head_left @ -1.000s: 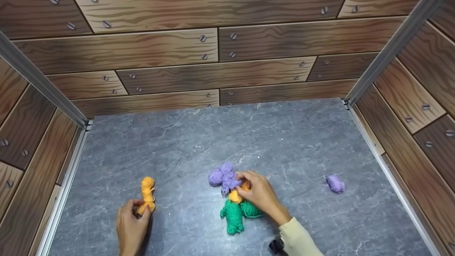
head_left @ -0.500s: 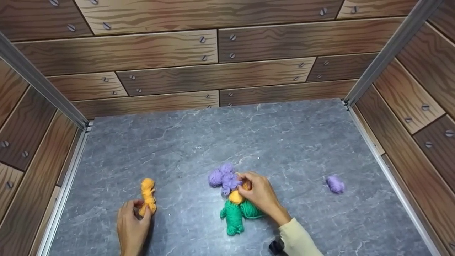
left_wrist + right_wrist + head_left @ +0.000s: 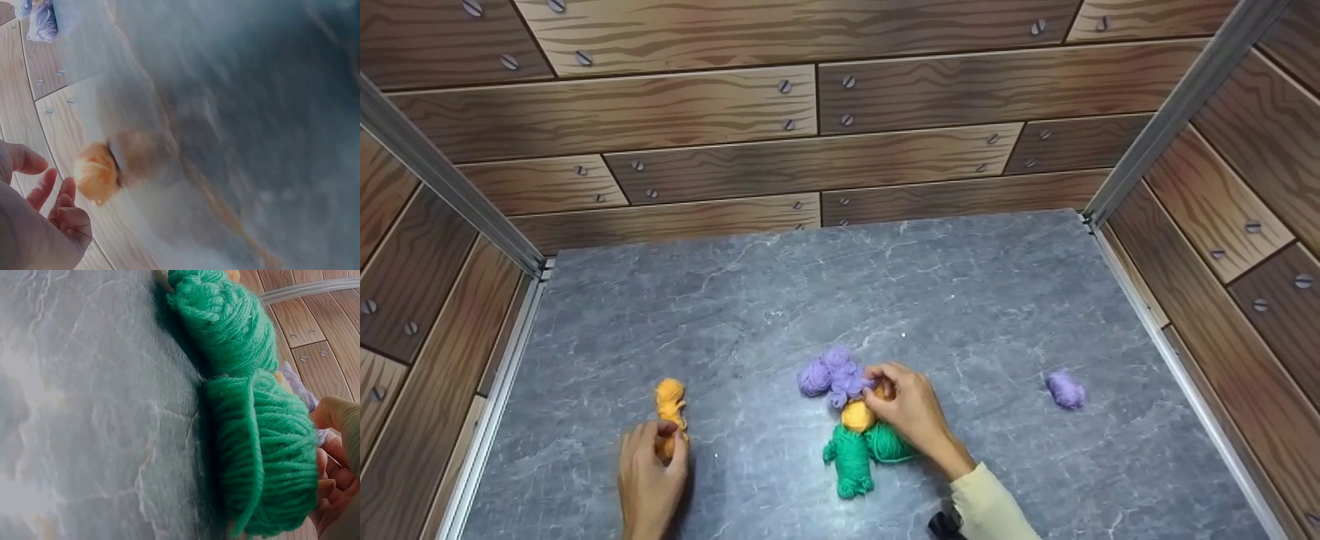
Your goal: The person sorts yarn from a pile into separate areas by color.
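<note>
My left hand (image 3: pixel 649 476) is over the near end of a short row of orange yarn balls (image 3: pixel 669 393). In the left wrist view its fingers are loosely bent, thumb apart, with an orange yarn ball (image 3: pixel 95 173) just beyond the fingertips. My right hand (image 3: pixel 913 412) pinches a purple yarn ball (image 3: pixel 847 381) at the right of a purple cluster. More orange yarn shows behind its fingers, and an orange ball (image 3: pixel 857 416) sits just below. Two green yarn balls (image 3: pixel 853 461) lie nearest me, looming large in the right wrist view (image 3: pixel 264 455).
A lone purple yarn ball (image 3: pixel 1066 390) lies on the right of the grey marbled table (image 3: pixel 772 300). A small black object (image 3: pixel 943 523) shows by the right sleeve. Wood-print panels (image 3: pixel 697 120) with metal rails (image 3: pixel 1170 112) enclose the back and sides.
My left hand has shifted slightly right and now covers more of the near orange yarn. The right hand stays nearly still at the purple cluster.
</note>
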A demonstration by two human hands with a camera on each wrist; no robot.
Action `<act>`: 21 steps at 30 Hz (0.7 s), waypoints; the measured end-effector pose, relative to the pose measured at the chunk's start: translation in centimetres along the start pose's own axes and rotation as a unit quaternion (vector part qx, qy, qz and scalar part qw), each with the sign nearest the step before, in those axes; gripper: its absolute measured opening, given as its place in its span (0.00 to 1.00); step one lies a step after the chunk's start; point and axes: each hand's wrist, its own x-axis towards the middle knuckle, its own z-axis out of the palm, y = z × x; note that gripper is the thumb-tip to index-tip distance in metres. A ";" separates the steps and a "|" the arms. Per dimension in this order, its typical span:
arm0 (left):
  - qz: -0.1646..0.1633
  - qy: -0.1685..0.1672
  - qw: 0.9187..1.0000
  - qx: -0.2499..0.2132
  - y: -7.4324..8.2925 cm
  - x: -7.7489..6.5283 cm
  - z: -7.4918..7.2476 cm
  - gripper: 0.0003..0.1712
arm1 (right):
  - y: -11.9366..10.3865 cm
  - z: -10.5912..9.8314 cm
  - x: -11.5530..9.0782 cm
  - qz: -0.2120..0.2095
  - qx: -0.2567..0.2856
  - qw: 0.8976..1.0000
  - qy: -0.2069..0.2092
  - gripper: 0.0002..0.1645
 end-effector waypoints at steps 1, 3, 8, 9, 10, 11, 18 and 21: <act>0.002 0.001 1.000 -0.006 0.1 0.0 0.1 0.08 | 0.0 -0.1 0.0 0.003 0.001 1.000 0.003 0.12; 0.008 0.003 1.000 -0.019 0.4 0.0 0.2 0.09 | 0.0 -0.2 0.0 0.003 0.002 1.000 0.011 0.12; 0.028 0.005 0.999 -0.045 1.3 0.1 0.6 0.11 | 0.1 -0.6 0.0 -0.006 0.001 1.000 0.030 0.11; 0.034 0.005 0.998 -0.051 1.4 0.1 0.8 0.11 | 0.1 -0.7 0.0 -0.005 0.003 0.999 0.032 0.11; 0.041 0.006 0.998 -0.055 1.6 0.1 0.9 0.11 | 0.1 -0.7 0.0 -0.005 0.006 0.999 0.033 0.12; 0.048 0.006 0.997 -0.063 1.8 0.1 1.0 0.11 | 0.1 -0.8 -0.1 -0.003 0.010 0.999 0.035 0.12; 0.106 0.008 0.988 -0.111 3.0 -0.1 2.1 0.11 | 0.1 -1.3 -0.2 0.014 0.037 0.998 0.053 0.11; 0.113 0.004 0.987 -0.117 3.4 -0.3 2.6 0.11 | 0.0 -1.7 -0.2 0.020 0.039 0.997 0.062 0.11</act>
